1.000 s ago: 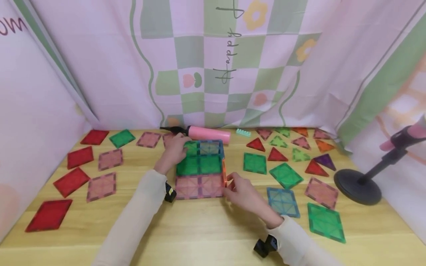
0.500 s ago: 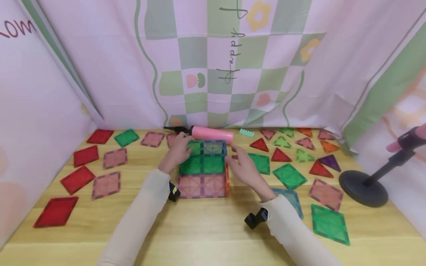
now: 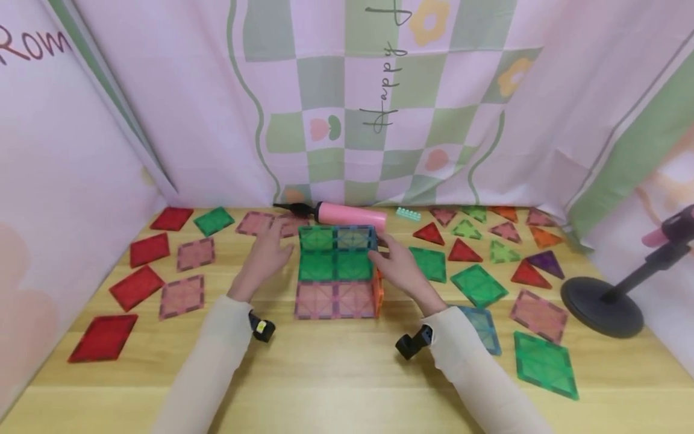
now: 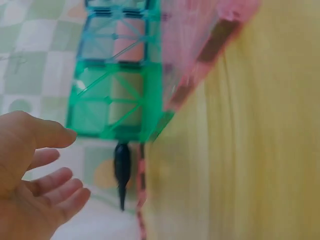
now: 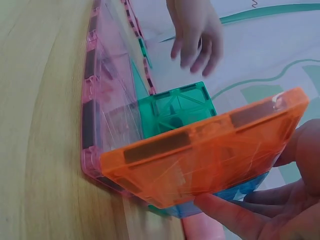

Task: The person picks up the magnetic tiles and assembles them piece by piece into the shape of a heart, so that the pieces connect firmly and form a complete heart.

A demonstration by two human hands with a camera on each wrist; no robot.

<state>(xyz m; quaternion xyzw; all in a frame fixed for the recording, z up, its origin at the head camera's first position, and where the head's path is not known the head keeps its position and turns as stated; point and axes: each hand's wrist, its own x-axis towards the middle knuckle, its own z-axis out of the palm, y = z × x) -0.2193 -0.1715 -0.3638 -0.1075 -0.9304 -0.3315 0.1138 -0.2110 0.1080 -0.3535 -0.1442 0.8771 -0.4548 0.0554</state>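
A structure of see-through magnetic tiles stands mid-table. Pink tiles (image 3: 315, 300) lie flat at its front, with green tiles (image 3: 317, 266) behind. A back row has an upright green tile (image 3: 317, 239) and a blue one (image 3: 353, 239). Along the right side stand an orange tile (image 5: 210, 150) and, behind it, a blue tile (image 5: 240, 189). My right hand (image 3: 402, 265) straddles this side, pinching the rear blue tile between thumb and fingers; the exact contact is partly hidden. My left hand (image 3: 262, 259) is apart from the structure at its left, fingers loosely spread and holding nothing.
Red tiles (image 3: 137, 287) and pink tiles lie flat at left. Triangles (image 3: 463, 250), green squares (image 3: 479, 285) and a blue tile (image 3: 482, 328) lie at right. Behind are a pink pump (image 3: 352, 215) and a turquoise brick (image 3: 408, 214). A black stand base (image 3: 602, 306) is far right.
My left hand has let go of the structure's back left edge and moved left. The right hand has moved from the orange tile toward the rear of the right side.
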